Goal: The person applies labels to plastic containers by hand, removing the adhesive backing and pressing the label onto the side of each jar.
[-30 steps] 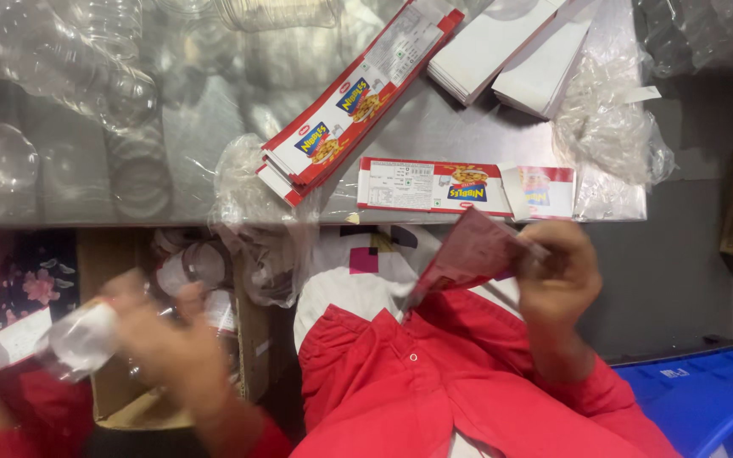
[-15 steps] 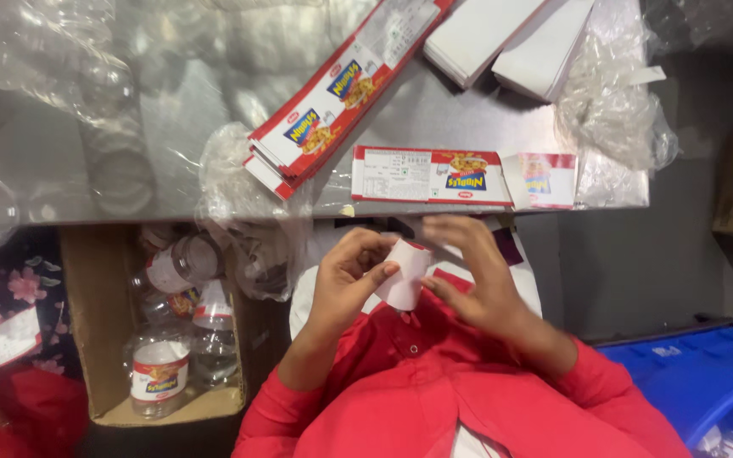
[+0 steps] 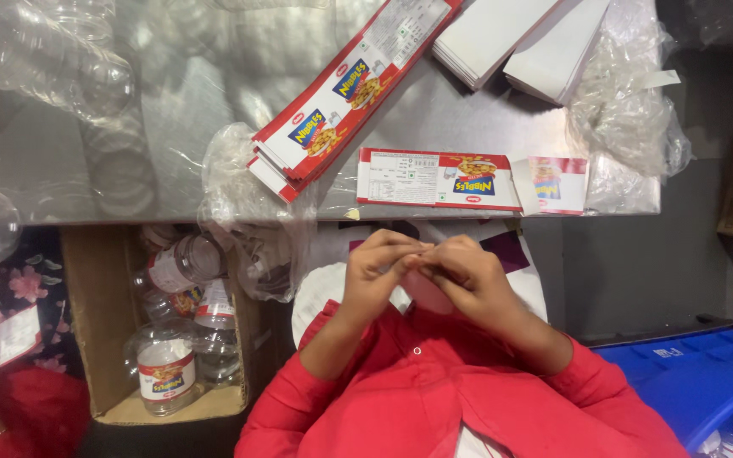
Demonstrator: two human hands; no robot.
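Observation:
My left hand and my right hand meet in front of my red shirt, just below the table's near edge. Their fingertips pinch a small pinkish-red label piece, mostly hidden behind the fingers. On the metal table right above my hands lies one flat red-and-white printed label. A stack of the same long labels lies slantwise beyond it, partly on a clear plastic bag.
White card stacks and crumpled clear plastic lie at the table's far right. A cardboard box holding clear labelled jars stands at my lower left. A blue crate sits lower right. Another person's floral clothing shows far left.
A second ago my left hand was down by the box and my right held a red label alone. Both hands have come together and now pinch the piece more tightly.

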